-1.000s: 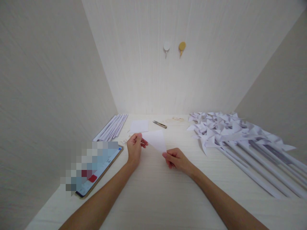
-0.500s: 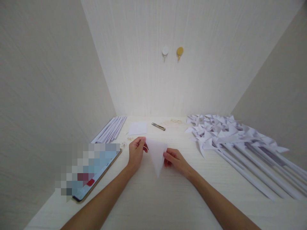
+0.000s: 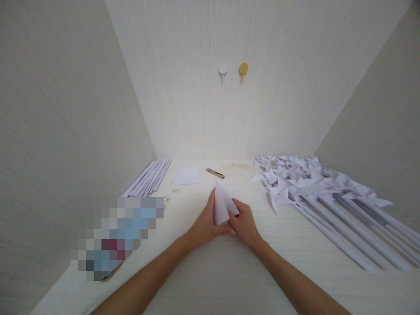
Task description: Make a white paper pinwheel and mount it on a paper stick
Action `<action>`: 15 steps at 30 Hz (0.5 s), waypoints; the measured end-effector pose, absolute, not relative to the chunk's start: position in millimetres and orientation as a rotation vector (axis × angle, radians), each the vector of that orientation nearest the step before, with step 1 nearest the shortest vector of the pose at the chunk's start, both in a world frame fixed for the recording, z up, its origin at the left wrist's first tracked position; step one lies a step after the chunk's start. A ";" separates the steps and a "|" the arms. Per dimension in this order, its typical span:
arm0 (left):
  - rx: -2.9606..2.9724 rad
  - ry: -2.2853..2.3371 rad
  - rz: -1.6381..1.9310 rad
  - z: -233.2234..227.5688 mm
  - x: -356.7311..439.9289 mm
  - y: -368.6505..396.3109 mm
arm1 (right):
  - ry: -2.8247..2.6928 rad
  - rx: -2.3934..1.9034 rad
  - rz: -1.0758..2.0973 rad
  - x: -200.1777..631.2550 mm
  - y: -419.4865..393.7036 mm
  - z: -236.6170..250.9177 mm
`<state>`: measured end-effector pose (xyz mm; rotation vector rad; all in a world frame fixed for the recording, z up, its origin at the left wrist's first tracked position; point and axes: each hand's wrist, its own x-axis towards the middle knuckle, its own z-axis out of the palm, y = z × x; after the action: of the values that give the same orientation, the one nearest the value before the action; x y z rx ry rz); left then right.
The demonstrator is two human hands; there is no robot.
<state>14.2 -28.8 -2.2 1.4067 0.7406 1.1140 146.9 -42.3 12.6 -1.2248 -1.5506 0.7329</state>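
Note:
A folded sheet of white paper [image 3: 222, 205] stands between my two hands over the table, its point upward and its lower edges parted. My left hand [image 3: 206, 223] holds its left side, with the thumb reaching along the bottom edge. My right hand [image 3: 243, 221] grips the right flap low down, the fingers partly hidden behind it. Beyond the hands lie a flat stack of white paper [image 3: 187, 176] and a pair of thread snips [image 3: 215, 173].
Rolled paper sticks [image 3: 149, 177] lie at the back left, near a pixelated phone [image 3: 127, 236]. On the right, paper pinwheels [image 3: 295, 177] are heaped with their sticks [image 3: 354, 236] toward me. Small tan bits [image 3: 175, 190] are scattered behind my left hand. Two hooks [image 3: 243, 69] hang on the wall.
The paper has gone from a triangle pointing down to one pointing up, with its flaps spread. Both hands have come closer together, the left moving right and round the paper.

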 end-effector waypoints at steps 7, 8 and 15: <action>1.362 0.856 1.138 6.4 15.3 -31.5 | -1.593 -1.117 0.896 146.4 -42.3 10.9; 1.327 0.869 1.161 6.5 15.5 -30.5 | -1.567 -1.129 0.926 147.2 -41.6 10.1; 0.713 0.958 1.241 11.3 16.5 -20.7 | -1.488 -1.257 0.959 152.7 -34.7 6.3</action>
<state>16.5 -20.7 11.3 0.7128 0.9577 1.2409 152.7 -34.7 6.3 -1.2570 -1.4879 0.9588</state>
